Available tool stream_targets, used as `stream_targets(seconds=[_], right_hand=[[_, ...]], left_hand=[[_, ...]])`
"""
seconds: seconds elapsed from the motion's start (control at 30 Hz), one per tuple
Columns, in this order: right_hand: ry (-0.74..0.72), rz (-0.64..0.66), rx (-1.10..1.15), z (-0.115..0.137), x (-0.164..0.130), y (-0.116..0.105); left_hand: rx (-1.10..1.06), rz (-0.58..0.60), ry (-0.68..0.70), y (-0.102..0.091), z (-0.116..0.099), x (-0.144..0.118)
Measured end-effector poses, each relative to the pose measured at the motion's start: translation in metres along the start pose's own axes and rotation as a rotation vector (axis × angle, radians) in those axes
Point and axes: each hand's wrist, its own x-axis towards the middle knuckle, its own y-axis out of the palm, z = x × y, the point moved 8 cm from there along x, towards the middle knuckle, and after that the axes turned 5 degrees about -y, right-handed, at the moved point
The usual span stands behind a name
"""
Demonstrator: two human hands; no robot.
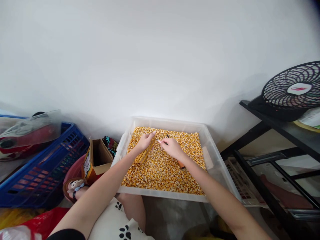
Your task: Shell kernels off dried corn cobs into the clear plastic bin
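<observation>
A corn cob, with rows of yellow kernels, lies slantwise in my left hand, whose fingers are wrapped round its upper part. Close by on the right, my right hand is closed in a pinch on a thin dark stick-like tool near the cob's far end. Its exact kind is too small to make out. Both hands are above loose corn kernels that spread across a translucent plastic bin. An orange and black object shows partly from under my right wrist, lying on the kernels.
At left stand a blue plastic basket with bagged things and an opened cardboard box in a reddish tub. A black fan sits on a dark metal rack at right. A white wall rises behind the bin.
</observation>
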Motion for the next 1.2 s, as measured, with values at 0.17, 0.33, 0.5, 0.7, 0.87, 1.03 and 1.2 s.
stream_targets(seconds=[0.17, 0.33, 0.5, 0.7, 0.87, 1.03, 1.2], right_hand=[[0.093, 0.035, 0.152, -0.014, -0.002, 0.010], [0.091, 0.051, 0.182, -0.017, -0.002, 0.012], [-0.015, 0.208, 0.073, -0.013, 0.002, 0.009], [-0.084, 0.292, -0.010, -0.021, 0.003, 0.005], [-0.093, 0.341, -0.044, -0.018, -0.001, 0.007], [-0.113, 0.319, -0.109, -0.011, -0.003, 0.004], [-0.100, 0.507, -0.075, -0.010, -0.009, 0.010]], left_hand=[[0.148, -0.002, 0.111, 0.003, -0.005, -0.001], [0.266, 0.005, 0.162, 0.007, -0.015, -0.008], [0.422, 0.064, 0.224, 0.011, -0.026, -0.013], [0.586, 0.112, 0.277, 0.017, -0.029, -0.017], [0.645, 0.151, 0.309, 0.025, -0.030, -0.020], [0.705, 0.152, 0.313, 0.030, -0.031, -0.022], [0.795, 0.233, 0.357, 0.044, -0.026, -0.026]])
